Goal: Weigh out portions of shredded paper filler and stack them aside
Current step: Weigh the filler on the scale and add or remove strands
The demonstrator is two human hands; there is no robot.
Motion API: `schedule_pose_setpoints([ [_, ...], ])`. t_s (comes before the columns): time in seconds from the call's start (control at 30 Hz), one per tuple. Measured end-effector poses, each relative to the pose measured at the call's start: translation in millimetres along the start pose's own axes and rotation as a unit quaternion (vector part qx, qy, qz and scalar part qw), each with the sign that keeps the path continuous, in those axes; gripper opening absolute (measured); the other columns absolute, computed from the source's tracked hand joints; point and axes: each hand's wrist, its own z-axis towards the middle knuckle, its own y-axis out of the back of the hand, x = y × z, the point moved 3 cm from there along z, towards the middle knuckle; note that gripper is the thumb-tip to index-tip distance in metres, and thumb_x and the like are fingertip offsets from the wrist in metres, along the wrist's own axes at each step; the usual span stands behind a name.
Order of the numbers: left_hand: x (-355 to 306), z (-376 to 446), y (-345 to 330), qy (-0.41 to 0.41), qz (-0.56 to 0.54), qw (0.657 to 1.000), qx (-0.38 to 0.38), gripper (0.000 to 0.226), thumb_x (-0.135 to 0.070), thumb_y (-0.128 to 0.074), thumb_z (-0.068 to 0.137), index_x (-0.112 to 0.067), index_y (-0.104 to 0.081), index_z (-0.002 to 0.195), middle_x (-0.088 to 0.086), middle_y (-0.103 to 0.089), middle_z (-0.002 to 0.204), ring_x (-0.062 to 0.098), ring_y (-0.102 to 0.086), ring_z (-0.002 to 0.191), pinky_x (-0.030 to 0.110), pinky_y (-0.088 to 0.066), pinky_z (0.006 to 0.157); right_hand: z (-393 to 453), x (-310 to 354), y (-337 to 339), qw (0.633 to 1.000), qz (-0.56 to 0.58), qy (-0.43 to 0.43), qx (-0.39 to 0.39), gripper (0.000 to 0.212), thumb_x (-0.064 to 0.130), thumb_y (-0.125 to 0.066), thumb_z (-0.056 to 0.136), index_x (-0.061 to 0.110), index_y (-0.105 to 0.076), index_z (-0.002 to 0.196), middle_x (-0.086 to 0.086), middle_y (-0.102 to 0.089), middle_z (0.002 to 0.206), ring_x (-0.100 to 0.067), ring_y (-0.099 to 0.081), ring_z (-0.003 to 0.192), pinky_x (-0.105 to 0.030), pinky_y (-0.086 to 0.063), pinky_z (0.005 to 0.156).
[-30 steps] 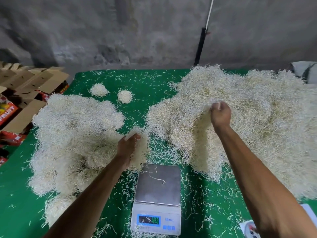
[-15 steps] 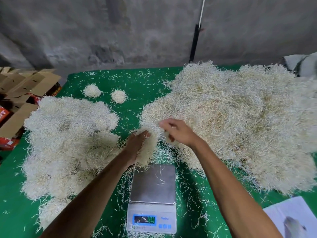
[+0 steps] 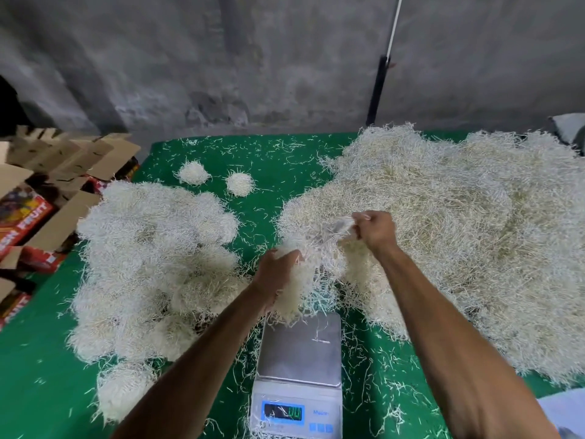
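I am watching both hands working one clump of shredded paper [image 3: 311, 264] above the far edge of the scale [image 3: 299, 369]. My left hand [image 3: 278, 274] is curling its fingers round the clump's lower part, which is hanging beside the palm and trailing toward the steel pan. My right hand [image 3: 375, 231] is pinching strands at the clump's upper end, just in front of the big loose heap [image 3: 459, 236]. The weighed portions [image 3: 152, 264] are lying piled to the left on the green table [image 3: 38, 391].

Table cover [image 3: 285, 160]: your green surface — flecked pale.
Shredded paper [image 3: 443, 232]: cream.
Scale [image 3: 299, 353]: silver pan — blue display.
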Motion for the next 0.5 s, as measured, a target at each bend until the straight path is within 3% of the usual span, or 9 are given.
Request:
schedule_pose_setpoints([
  [0.07,14.2,5.1,14.2,0.002,0.016,0.999,-0.027,0.028,-0.018,-0.062,0.096,-0.021,-0.055,0.07,-0.011,-0.052,0.042,0.01,-0.049,0.041,0.013,-0.035,0.035,10.5,2.7,24.9,0.998,-0.017,0.025,-0.063,0.027,0.022,-0.06,0.105,0.002,-0.073,0.093,-0.013,-0.073,0.079,-0.017,-0.063,0.057,-0.031,-0.051,0.054],
  [0.17,30.8,8.2,27.8,0.043,-0.011,0.997,-0.056,0.023,-0.025,-0.058,0.101,-0.01,-0.061,0.084,0.002,-0.06,0.066,0.015,-0.052,0.057,0.018,-0.045,0.045,17.7,11.1,41.4,0.991,-0.003,0.065,-0.114,0.031,0.024,-0.048,0.11,0.0,-0.068,0.108,-0.018,-0.073,0.093,-0.026,-0.071,0.075,-0.031,-0.054,0.061],
  [0.23,36.4,5.9,28.8,0.06,-0.044,0.995,-0.063,0.028,-0.028,-0.059,0.101,-0.001,-0.062,0.105,0.025,-0.068,0.099,0.032,-0.067,0.077,0.037,-0.057,0.072,15.9,13.0,39.3,0.996,0.002,0.06,-0.069,0.041,0.03,-0.043,0.112,0.003,-0.05,0.143,-0.019,-0.069,0.116,-0.035,-0.071,0.102,-0.043,-0.06,0.083],
  [0.27,36.3,3.1,27.6,0.065,-0.068,0.994,-0.059,0.037,-0.029,-0.061,0.1,0.005,-0.06,0.117,0.035,-0.063,0.116,0.044,-0.068,0.092,0.053,-0.055,0.085,16.2,11.4,37.1,0.997,-0.037,0.053,-0.041,0.048,0.032,-0.044,0.111,0.008,-0.039,0.153,-0.02,-0.065,0.127,-0.037,-0.067,0.112,-0.048,-0.057,0.095],
  [0.33,33.5,-4.7,23.6,0.074,-0.085,0.993,-0.044,0.051,-0.031,-0.064,0.098,0.007,-0.054,0.13,0.04,-0.054,0.13,0.055,-0.062,0.105,0.068,-0.048,0.092,11.3,10.1,37.6,0.975,-0.219,0.041,-0.018,0.047,0.032,-0.047,0.109,0.013,-0.042,0.152,-0.02,-0.065,0.13,-0.036,-0.067,0.112,-0.042,-0.054,0.095],
  [0.4,35.4,-5.8,23.3,0.077,-0.083,0.992,-0.05,0.049,-0.034,-0.063,0.098,0.003,-0.057,0.13,0.037,-0.062,0.119,0.054,-0.064,0.102,0.058,-0.055,0.08,5.2,13.2,39.0,0.917,-0.396,0.023,-0.039,0.04,0.028,-0.05,0.106,0.015,-0.052,0.143,-0.015,-0.069,0.122,-0.032,-0.068,0.106,-0.034,-0.047,0.081],
  [0.43,33.4,-7.9,23.8,0.074,-0.079,0.992,-0.057,0.045,-0.035,-0.063,0.097,0.0,-0.061,0.125,0.029,-0.069,0.099,0.047,-0.068,0.088,0.043,-0.056,0.068,0.3,18.0,39.5,0.889,-0.454,0.014,-0.058,0.038,0.025,-0.051,0.104,0.016,-0.053,0.142,-0.013,-0.069,0.12,-0.031,-0.068,0.105,-0.034,-0.045,0.076],
  [0.5,29.4,-12.2,24.0,0.072,-0.074,0.993,-0.059,0.036,-0.039,-0.066,0.091,-0.006,-0.068,0.106,0.001,-0.059,0.057,0.023,-0.055,0.055,0.028,-0.046,0.055,-11.0,27.5,41.9,0.837,-0.538,0.012,-0.094,0.035,0.018,-0.052,0.102,0.013,-0.054,0.136,-0.012,-0.068,0.114,-0.031,-0.067,0.098,-0.034,-0.044,0.069],
])
